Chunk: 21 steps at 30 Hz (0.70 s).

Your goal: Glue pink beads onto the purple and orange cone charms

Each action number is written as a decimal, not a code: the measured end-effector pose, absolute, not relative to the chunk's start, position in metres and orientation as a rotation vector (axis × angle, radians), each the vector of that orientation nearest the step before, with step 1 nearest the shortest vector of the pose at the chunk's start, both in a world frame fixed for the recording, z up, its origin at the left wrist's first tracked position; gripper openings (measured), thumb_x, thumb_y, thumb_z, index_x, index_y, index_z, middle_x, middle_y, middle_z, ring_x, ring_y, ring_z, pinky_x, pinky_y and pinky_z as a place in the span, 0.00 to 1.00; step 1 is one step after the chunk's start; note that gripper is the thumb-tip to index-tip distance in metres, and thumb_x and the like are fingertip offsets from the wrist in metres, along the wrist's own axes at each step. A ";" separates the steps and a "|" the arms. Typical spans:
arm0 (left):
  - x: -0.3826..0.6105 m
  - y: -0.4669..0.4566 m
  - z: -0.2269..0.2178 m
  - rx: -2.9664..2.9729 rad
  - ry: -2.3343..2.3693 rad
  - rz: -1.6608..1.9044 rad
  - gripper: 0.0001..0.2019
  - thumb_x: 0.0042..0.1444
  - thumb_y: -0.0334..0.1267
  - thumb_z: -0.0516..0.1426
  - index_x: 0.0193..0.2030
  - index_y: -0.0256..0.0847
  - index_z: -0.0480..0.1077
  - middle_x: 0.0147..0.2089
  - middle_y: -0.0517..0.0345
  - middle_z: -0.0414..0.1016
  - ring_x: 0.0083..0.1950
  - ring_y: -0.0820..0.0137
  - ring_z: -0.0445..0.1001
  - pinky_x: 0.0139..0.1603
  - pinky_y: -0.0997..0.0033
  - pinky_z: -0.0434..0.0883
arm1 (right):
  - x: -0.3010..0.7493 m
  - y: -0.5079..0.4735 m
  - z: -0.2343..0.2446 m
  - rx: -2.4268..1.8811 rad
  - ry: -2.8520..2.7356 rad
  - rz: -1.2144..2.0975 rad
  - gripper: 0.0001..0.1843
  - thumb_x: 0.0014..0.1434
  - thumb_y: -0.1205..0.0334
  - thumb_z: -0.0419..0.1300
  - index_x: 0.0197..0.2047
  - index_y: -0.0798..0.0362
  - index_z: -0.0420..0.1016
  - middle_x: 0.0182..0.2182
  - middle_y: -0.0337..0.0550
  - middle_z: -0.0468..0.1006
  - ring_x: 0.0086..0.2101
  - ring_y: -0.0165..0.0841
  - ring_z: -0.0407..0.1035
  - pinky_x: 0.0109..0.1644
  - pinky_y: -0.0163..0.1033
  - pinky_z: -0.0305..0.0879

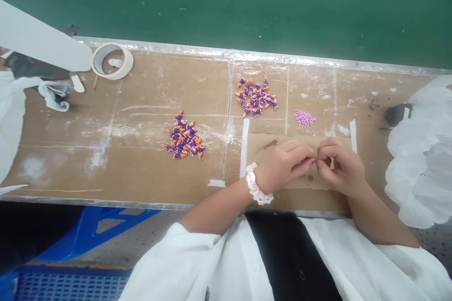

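"Hands?"

"Left hand (284, 167) and right hand (341, 167), close together, fingertips (311, 161) pinched tip to tip above a tan cardboard sheet (268, 150) taped to the bench. Anything between them: too tiny to tell."

"Nearby?"

"Just above the right hand, a small heap of pink beads (304, 119). Farther left, two heaps of purple-and-orange cone-shaped charms (256, 99) (182, 136)."

"Left wrist?"

"A frilly white-and-pink fabric scrunchie (259, 183)."
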<state>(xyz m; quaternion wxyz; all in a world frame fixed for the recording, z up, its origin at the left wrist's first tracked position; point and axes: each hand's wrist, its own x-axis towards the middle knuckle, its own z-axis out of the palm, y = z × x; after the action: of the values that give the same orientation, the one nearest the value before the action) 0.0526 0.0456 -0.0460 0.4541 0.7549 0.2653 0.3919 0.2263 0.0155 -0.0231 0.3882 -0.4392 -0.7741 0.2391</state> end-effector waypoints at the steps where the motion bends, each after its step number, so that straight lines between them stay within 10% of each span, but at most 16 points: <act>1: 0.053 0.046 -0.046 1.880 0.645 0.963 0.08 0.62 0.35 0.50 0.33 0.39 0.67 0.31 0.58 0.72 0.33 0.75 0.68 0.39 0.74 0.69 | 0.228 0.016 -0.023 -1.112 -1.969 0.654 0.09 0.56 0.75 0.57 0.33 0.51 0.62 0.27 0.37 0.64 0.23 0.25 0.59 0.23 0.33 0.56; 21: 0.031 0.064 -0.040 1.567 1.001 0.999 0.12 0.63 0.44 0.51 0.36 0.38 0.69 0.30 0.60 0.69 0.28 0.77 0.64 0.31 0.76 0.64 | 0.229 0.007 -0.017 -1.138 -2.768 0.263 0.09 0.62 0.72 0.48 0.30 0.52 0.57 0.25 0.37 0.60 0.23 0.28 0.54 0.23 0.34 0.44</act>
<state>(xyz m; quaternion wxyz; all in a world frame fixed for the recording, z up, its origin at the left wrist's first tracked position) 0.0314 0.0643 -0.0397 0.4927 0.6461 0.4128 0.4116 0.2289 0.0073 -0.0171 0.0685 -0.3780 -0.9191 0.0873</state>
